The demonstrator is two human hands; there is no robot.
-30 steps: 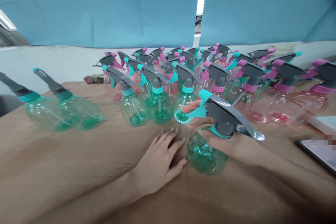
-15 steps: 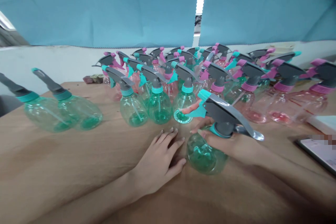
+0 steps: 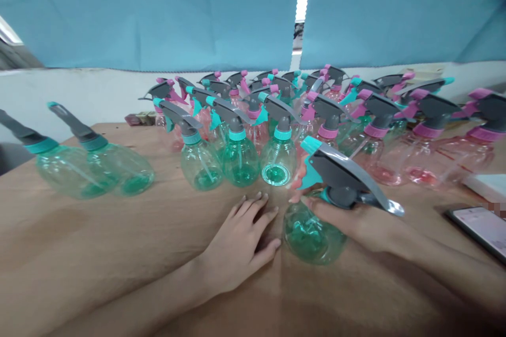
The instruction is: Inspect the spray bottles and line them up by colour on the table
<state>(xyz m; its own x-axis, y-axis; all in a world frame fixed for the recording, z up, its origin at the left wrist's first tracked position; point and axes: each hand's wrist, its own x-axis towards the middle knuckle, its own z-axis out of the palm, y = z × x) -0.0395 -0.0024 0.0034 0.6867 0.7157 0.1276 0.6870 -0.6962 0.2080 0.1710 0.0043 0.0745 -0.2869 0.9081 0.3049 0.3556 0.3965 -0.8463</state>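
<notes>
My right hand [image 3: 351, 221] is wrapped around the neck of a green spray bottle [image 3: 312, 234], with the fingers curled by its teal trigger [image 3: 310, 174]. This bottle has a grey spray head with a teal nozzle and leans slightly. Flat on the wooden table [image 3: 158, 263] lies my left hand [image 3: 239, 237], fingers spread, just left of the held bottle and holding nothing. Beyond it stand three green spray bottles in a row, the nearest being a clear green spray bottle [image 3: 278, 160] with a teal collar.
Two more green spray bottles [image 3: 63, 168] stand at the left. Several pink spray bottles [image 3: 422, 160] fill the right and back of the table. A phone [image 3: 480, 229] lies at the right edge. A blue curtain [image 3: 158, 16] hangs behind.
My right index finger has curled in from its stretched position to the trigger. The held bottle has shifted slightly to the right. My left hand has stayed in place.
</notes>
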